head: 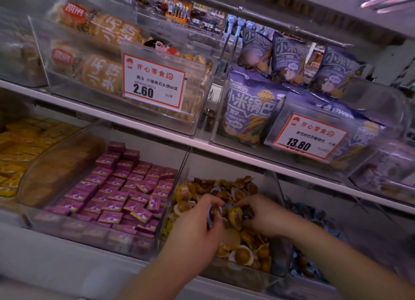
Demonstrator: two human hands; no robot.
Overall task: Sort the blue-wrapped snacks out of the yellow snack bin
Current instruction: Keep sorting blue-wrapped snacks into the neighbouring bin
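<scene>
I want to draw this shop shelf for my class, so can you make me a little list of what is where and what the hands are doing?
place: shop shelves with clear bins
middle bin: yellow-wrapped round snacks
left hand: holds a blue-wrapped snack
right hand: fingers reach into the yellow snacks
bin to the left: purple boxes
bin to the right: blue-wrapped snacks
shelf above: purple bags, price tags 2.60 and 13.80
</scene>
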